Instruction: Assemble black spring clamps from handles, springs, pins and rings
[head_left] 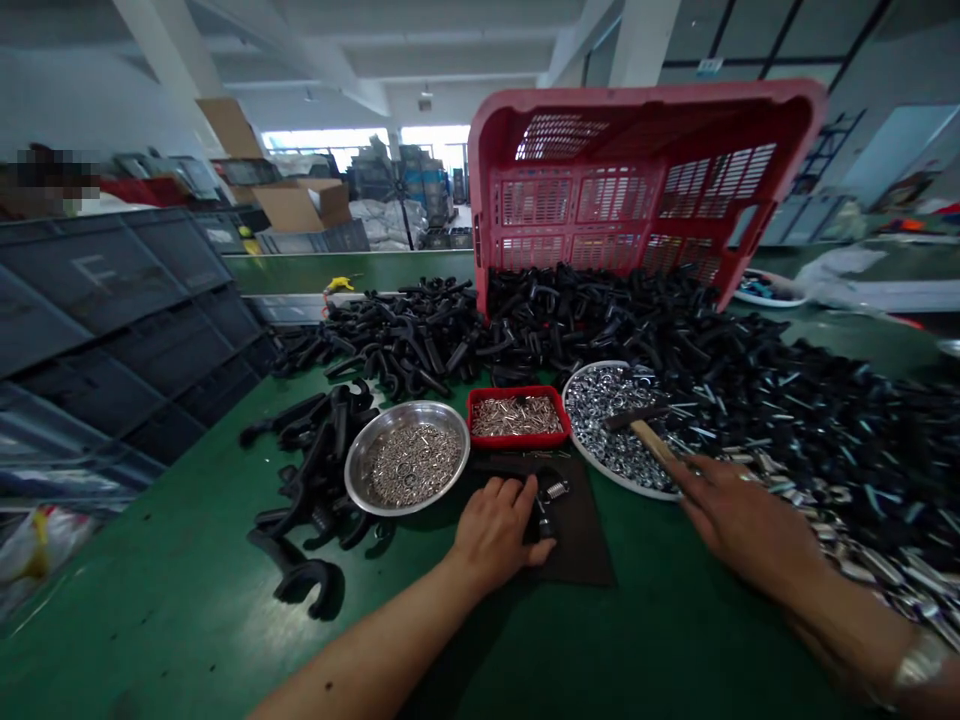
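You're seemingly positioning: your left hand (495, 532) steadies a black plastic part (544, 528), your right hand (750, 520) grips a wooden-handled hammer (649, 438); striking would need careful aim

I can't see much of the black part (545, 528) under the left hand (495, 535), nor all the hammer (651, 441) in the right hand (754, 525); bits (416, 465) in the bowl (354, 482) are too small to tell.
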